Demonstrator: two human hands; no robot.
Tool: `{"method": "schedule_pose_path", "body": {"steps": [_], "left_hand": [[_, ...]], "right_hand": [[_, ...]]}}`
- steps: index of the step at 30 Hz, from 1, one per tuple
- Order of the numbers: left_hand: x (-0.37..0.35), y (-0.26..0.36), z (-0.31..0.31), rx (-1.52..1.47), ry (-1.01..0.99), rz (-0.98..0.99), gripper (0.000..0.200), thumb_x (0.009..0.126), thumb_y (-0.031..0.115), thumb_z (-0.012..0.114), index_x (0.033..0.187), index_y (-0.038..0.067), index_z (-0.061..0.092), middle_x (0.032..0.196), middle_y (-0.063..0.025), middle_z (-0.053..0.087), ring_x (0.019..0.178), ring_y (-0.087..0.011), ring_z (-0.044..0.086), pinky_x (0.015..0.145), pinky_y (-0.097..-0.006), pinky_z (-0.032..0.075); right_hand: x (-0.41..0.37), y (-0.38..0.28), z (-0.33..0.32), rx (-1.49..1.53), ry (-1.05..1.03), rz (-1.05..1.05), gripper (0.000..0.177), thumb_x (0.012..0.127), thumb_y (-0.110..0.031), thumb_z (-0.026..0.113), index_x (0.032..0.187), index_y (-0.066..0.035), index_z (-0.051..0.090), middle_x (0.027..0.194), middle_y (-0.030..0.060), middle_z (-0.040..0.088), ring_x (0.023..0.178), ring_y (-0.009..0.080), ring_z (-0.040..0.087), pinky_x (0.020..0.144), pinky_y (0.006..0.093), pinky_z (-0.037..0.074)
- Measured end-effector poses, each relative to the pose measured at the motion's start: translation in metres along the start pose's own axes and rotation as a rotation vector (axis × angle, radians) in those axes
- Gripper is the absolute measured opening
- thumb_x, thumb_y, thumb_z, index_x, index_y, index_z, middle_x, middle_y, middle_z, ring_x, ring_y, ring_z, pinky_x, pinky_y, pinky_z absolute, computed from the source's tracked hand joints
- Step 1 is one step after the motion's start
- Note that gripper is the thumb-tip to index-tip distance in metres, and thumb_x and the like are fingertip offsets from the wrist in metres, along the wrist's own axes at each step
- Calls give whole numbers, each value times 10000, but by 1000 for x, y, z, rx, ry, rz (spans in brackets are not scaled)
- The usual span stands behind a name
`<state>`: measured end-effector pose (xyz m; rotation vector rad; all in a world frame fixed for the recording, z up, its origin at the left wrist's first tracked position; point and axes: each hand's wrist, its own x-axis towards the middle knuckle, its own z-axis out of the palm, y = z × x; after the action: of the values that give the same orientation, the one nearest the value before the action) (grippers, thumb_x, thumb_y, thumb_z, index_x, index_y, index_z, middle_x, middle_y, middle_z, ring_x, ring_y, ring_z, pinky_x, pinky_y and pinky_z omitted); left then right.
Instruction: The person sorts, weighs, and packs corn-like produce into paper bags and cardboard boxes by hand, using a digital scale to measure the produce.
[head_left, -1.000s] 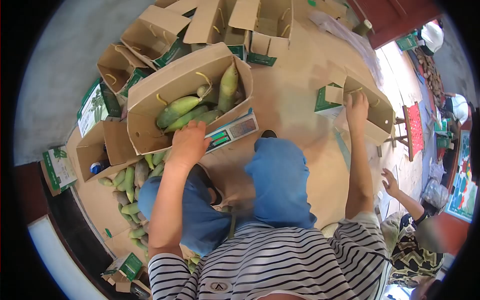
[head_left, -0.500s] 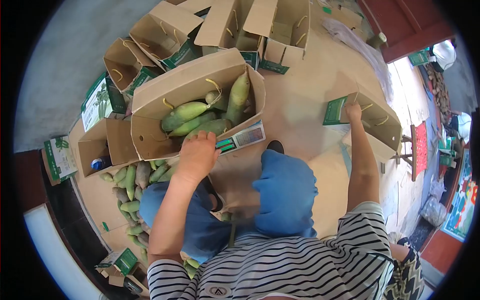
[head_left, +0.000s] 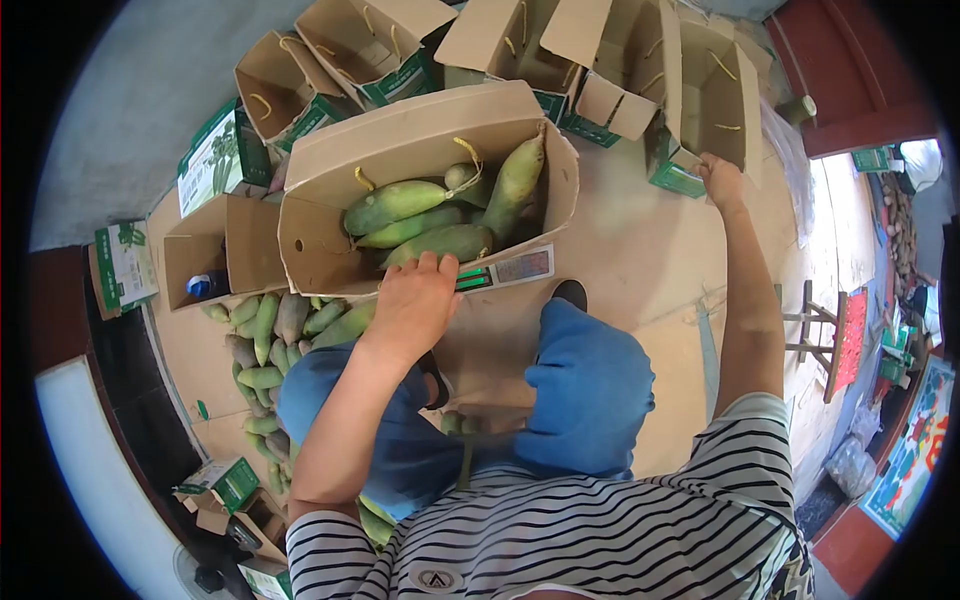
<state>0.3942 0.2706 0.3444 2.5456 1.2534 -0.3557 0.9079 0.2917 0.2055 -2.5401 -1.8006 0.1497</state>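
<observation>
My left hand (head_left: 415, 308) curls its fingers over the near edge of a large open cardboard box (head_left: 335, 150). Inside lie several long green radishes (head_left: 400, 207), one of them leaning upright against the right end. Yellow rope handles (head_left: 465, 150) hang from the box walls. With my arm stretched far forward, my right hand (head_left: 722, 183) grips the lower near edge of another open cardboard box (head_left: 710, 110), which stands at the right end of the back row. Its visible inside shows bare cardboard and yellow rope handles.
Several open cardboard boxes (head_left: 380, 50) line the back. Loose green radishes (head_left: 265, 330) are heaped by my left knee. A small open box (head_left: 200, 260) holds a blue item. To the right stands a wooden stool (head_left: 845, 335) with a red seat.
My right hand has moved forward with the box it holds, bringing it from the right side to the back row. My left hand stays on the radish box.
</observation>
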Motion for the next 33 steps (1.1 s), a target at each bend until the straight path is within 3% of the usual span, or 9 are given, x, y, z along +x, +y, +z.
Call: {"method": "schedule_pose_path", "body": {"steps": [8, 11, 13, 15, 20, 23, 25, 31, 33], "left_hand": [[-10, -19, 10, -20, 65, 10, 220, 803, 150, 622, 959, 31, 524, 920, -148, 570, 894, -314, 592, 751, -418, 467], [-12, -26, 14, -2, 68, 2, 199, 809, 145, 612, 948, 31, 528, 910, -146, 574, 868, -316, 600, 729, -430, 475], [-12, -32, 22, 2, 94, 2, 185, 811, 149, 608, 935, 33, 535, 896, -142, 580, 857, -315, 603, 719, -429, 480], [-12, -38, 27, 6, 108, 3, 176, 813, 154, 606, 925, 35, 541, 882, -139, 585, 851, -314, 604, 713, -427, 483], [-19, -52, 32, -1, 115, -25, 177, 818, 175, 604, 912, 34, 551, 852, -141, 598, 854, -309, 603, 720, -423, 479], [-22, -51, 41, 21, 229, 3, 112, 772, 83, 574, 878, 45, 573, 856, -129, 624, 860, -291, 623, 717, -400, 491], [-20, -52, 47, -33, 219, -7, 166, 807, 170, 592, 899, 37, 557, 863, -139, 615, 867, -309, 607, 735, -416, 473], [-20, -55, 45, -17, 206, -45, 189, 816, 215, 608, 894, 53, 549, 840, -147, 618, 833, -325, 607, 718, -435, 467], [-15, -59, 51, 42, 205, 25, 172, 817, 216, 605, 874, 65, 544, 816, -152, 627, 779, -331, 618, 691, -444, 468]], "right_hand": [[-5, -25, 11, 28, 447, -119, 221, 816, -136, 577, 1028, -88, 619, 1045, 118, 627, 996, 326, 573, 865, 420, 448], [-33, -108, -44, 227, 593, -350, 270, 816, -102, 584, 1083, -65, 600, 1053, 132, 618, 1012, 310, 568, 895, 397, 442], [-64, -175, -69, 452, 308, -475, 255, 838, -121, 582, 1085, -58, 591, 1107, 117, 596, 1042, 291, 556, 887, 392, 450], [-97, -230, -91, 480, 264, -774, 267, 838, -195, 605, 1067, -59, 594, 1085, 114, 601, 1028, 291, 561, 883, 387, 451], [-119, -289, -95, 403, -23, -972, 343, 813, -254, 636, 1091, -63, 575, 1068, 118, 599, 1019, 307, 556, 864, 394, 457], [-85, -311, -95, 350, 335, -822, 329, 773, -251, 664, 1023, -58, 574, 979, 104, 600, 971, 297, 567, 818, 417, 467], [-51, -325, -89, 220, 521, -858, 366, 761, -239, 672, 1064, -68, 558, 996, 103, 607, 957, 307, 578, 802, 426, 466], [-5, -355, -52, 38, -48, -673, 296, 765, -323, 635, 993, -140, 593, 975, 117, 633, 922, 320, 601, 742, 438, 484], [-3, -355, -41, 69, 11, -685, 234, 767, -352, 601, 905, -165, 627, 885, 107, 647, 852, 318, 622, 680, 443, 493]]}}
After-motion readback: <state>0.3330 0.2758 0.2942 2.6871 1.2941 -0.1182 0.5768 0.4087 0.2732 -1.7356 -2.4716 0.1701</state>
